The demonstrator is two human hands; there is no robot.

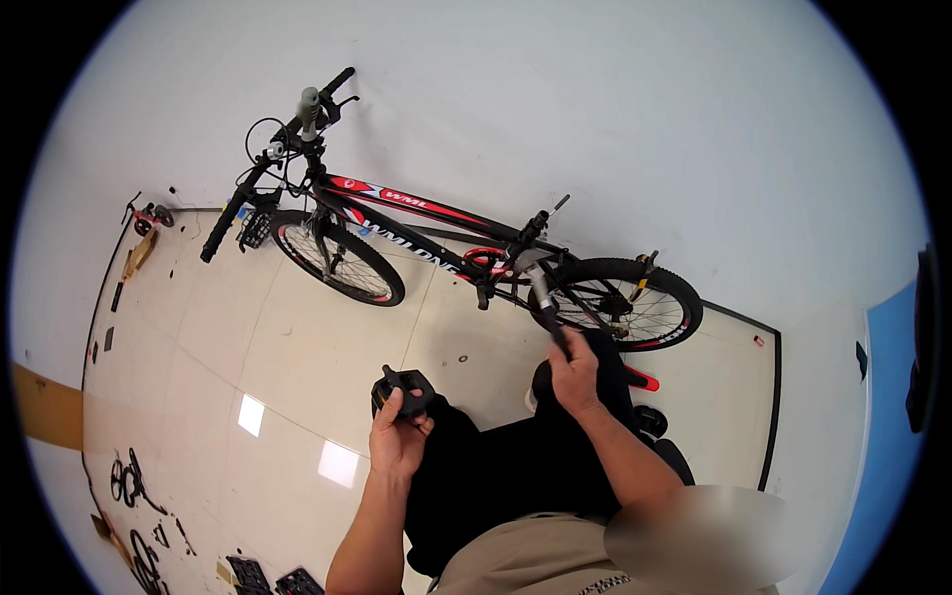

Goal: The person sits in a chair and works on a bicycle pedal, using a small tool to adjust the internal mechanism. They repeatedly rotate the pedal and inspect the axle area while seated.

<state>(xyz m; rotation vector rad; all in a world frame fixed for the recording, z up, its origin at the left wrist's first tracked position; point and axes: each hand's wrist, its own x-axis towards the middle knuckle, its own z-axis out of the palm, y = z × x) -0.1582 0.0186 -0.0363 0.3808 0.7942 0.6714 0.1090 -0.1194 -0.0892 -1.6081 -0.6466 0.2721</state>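
My left hand (399, 436) grips a black bicycle pedal (405, 392), held up in front of my left thigh with the thumb on its near side. In my right hand (575, 372) is a tool with a black handle and a grey metal end (540, 285), whose exact kind I cannot make out. Its far end overlaps the rear frame of a black and red bicycle (476, 235) just in front of me; I cannot tell whether they touch. The bicycle stands along the wall, handlebar at the left and rear wheel (669, 305) at the right.
A small ring-shaped part (463, 359) lies on the tiled floor. Bicycle parts (134, 481) and black crates (253, 575) are scattered at the lower left. A small red-wheeled item (154, 216) sits in the far left corner. Something red and black (643, 379) lies beside my right knee.
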